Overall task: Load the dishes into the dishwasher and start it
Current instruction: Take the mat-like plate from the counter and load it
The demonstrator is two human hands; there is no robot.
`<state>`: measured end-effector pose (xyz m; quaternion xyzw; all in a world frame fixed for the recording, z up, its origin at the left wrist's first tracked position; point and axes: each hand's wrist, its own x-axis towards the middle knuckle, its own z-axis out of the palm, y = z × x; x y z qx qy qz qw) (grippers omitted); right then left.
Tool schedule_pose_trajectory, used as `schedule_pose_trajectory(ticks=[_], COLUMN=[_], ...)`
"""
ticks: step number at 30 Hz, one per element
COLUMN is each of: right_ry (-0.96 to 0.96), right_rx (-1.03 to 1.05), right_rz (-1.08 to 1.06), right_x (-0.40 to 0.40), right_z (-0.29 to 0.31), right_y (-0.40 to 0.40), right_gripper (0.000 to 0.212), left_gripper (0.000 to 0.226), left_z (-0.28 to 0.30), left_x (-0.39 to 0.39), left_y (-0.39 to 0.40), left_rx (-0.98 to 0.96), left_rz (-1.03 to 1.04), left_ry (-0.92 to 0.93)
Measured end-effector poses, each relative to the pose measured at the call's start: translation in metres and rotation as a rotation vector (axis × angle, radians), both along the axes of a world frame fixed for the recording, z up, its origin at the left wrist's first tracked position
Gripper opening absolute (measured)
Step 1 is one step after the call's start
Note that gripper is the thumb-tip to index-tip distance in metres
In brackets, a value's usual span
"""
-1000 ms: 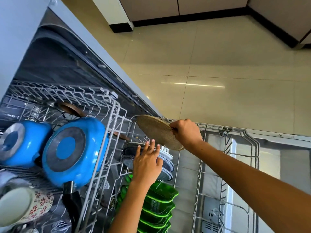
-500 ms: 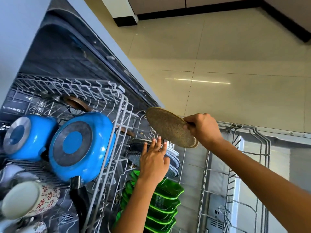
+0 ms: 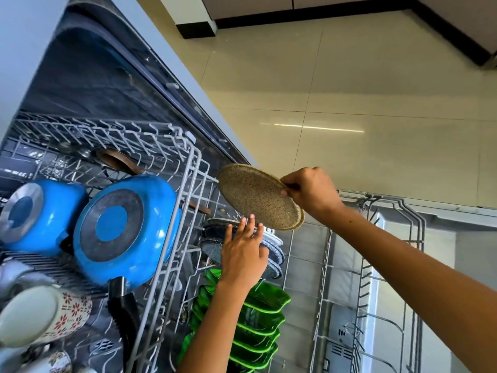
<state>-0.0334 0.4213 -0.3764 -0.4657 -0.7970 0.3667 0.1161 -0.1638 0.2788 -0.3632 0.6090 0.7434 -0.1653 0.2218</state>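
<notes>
My right hand point(image 3: 312, 193) grips the rim of a tan speckled plate point(image 3: 256, 196), held tilted above the far end of the lower rack point(image 3: 325, 267). My left hand point(image 3: 243, 254) reaches over the grey speckled plates point(image 3: 274, 258) standing in that rack, fingers straight, fingertips just under the tan plate. A row of green dishes point(image 3: 265, 316) stands in the rack nearer to me. The upper rack point(image 3: 172, 254), pulled out at left, holds two blue pots point(image 3: 126, 230) bottom-up and a floral mug point(image 3: 51, 316).
The dishwasher tub point(image 3: 88, 84) opens at upper left. The open door point(image 3: 457, 249) lies under the lower rack at right. Bare wire tines point(image 3: 368, 286) fill the rack's right half. Beige tiled floor point(image 3: 349, 103) spreads beyond, with dark cabinet plinths at the top.
My right hand has lifted the tan plate a little and shifted it right, over the rack's far end. My left hand stays on the grey plates.
</notes>
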Motion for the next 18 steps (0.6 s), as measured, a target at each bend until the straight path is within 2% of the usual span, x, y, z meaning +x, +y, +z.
schedule_pose_trajectory(ticks=[4, 7, 11, 14, 16, 18], right_ry=[-0.090, -0.119, -0.140, -0.151, -0.164, -0.181], right_rx=[0.043, 0.031, 0.019, 0.034, 0.038, 0.002], right_rz=[0.092, 0.128, 0.179, 0.205, 0.186, 0.143], right_x=[-0.008, -0.009, -0.020, -0.038, -0.044, -0.039], right_z=[-0.010, -0.017, -0.030, -0.039, -0.044, -0.048], right_y=[-0.006, -0.017, -0.023, -0.022, -0.019, -0.013], right_gripper=[0.015, 0.009, 0.022, 0.019, 0.013, 0.016], left_gripper=[0.053, 0.053, 0.054, 0.054, 0.055, 0.056], left_z=[-0.001, -0.002, -0.003, -0.003, -0.004, -0.005], left_x=[0.000, 0.000, 0.001, 0.000, -0.002, -0.002], left_y=[0.000, -0.001, 0.000, 0.000, -0.001, -0.001], left_rx=[-0.004, -0.001, 0.012, 0.005, 0.003, 0.009], left_rz=[0.000, 0.002, 0.000, -0.004, -0.007, -0.013], left_ry=[0.002, 0.012, 0.008, 0.005, 0.010, 0.015])
